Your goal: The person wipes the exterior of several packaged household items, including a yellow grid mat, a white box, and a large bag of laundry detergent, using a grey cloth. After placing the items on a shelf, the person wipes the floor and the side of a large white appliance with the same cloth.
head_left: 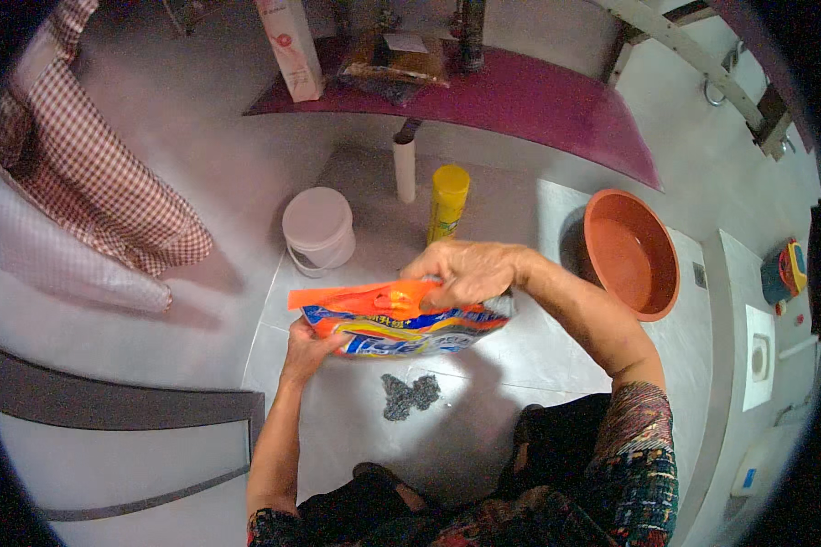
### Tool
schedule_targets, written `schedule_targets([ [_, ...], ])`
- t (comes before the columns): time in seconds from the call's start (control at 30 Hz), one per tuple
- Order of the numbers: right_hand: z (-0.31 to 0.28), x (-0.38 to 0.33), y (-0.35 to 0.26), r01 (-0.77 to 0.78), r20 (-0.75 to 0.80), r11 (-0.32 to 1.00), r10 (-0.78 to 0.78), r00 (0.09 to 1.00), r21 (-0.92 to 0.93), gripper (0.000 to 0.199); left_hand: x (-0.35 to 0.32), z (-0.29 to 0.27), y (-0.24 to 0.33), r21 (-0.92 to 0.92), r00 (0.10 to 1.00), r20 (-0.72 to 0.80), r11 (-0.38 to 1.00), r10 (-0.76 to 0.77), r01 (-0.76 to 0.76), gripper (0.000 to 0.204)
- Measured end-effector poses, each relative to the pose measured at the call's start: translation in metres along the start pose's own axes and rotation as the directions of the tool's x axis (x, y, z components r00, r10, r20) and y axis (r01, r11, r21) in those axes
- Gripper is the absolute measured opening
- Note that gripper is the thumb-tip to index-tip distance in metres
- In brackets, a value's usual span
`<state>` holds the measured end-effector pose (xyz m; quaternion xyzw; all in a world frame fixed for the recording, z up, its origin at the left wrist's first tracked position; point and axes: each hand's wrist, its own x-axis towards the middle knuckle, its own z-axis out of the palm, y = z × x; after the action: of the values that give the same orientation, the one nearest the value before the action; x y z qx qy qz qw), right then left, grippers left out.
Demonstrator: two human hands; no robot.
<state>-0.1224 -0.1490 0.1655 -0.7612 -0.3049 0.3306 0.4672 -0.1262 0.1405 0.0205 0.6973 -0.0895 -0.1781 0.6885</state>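
An orange and blue laundry detergent bag (401,330) is held up in front of me above the floor, its long side facing me. My left hand (314,349) grips its lower left end, thumb across the front. At the upper edge, right of the middle, my right hand (470,272) is closed with fingers bent over the bag; its fingertips are partly hidden. Below the bag, two dark clumps like steel wool scourers (409,396) lie on the tiled floor, apart from both hands.
Beyond the bag stand a lidded white bucket (317,223), a yellow canister (448,199) and a white pipe (404,169). An orange-brown basin (631,255) is at the right. A purple shelf (520,105) spans the far wall; checked cloth (109,164) hangs at left.
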Motion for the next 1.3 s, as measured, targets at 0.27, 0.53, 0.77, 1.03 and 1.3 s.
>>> schedule_targets([
  [0.27,-0.037,-0.089,-0.059,0.081,-0.811,0.996,-0.074,0.58,-0.033,0.043,-0.018,0.029,0.06,-0.134,0.995,-0.052,0.987,0.083,-0.089,0.027],
  [0.53,-0.137,-0.132,0.04,-0.833,-0.89,0.403,-0.405,0.209,-0.379,0.054,-0.013,0.054,0.056,0.066,0.995,0.098,0.997,0.031,-0.038,0.028],
  [0.77,-0.168,-0.067,0.053,-0.57,-0.712,0.461,-0.228,0.664,-0.68,0.053,-0.011,0.059,0.064,0.179,0.997,0.038,0.982,-0.072,0.064,0.028],
  [1.03,-0.247,-0.066,0.089,-0.826,-0.874,0.287,-0.115,0.473,-0.485,0.05,-0.017,0.077,0.066,0.217,0.97,-0.005,0.947,-0.242,0.237,0.028],
  [1.3,-0.29,-0.142,0.122,-0.959,-0.978,0.224,0.082,0.194,-0.172,0.05,-0.015,0.071,0.054,0.109,0.966,-0.05,0.96,-0.255,0.259,0.023],
])
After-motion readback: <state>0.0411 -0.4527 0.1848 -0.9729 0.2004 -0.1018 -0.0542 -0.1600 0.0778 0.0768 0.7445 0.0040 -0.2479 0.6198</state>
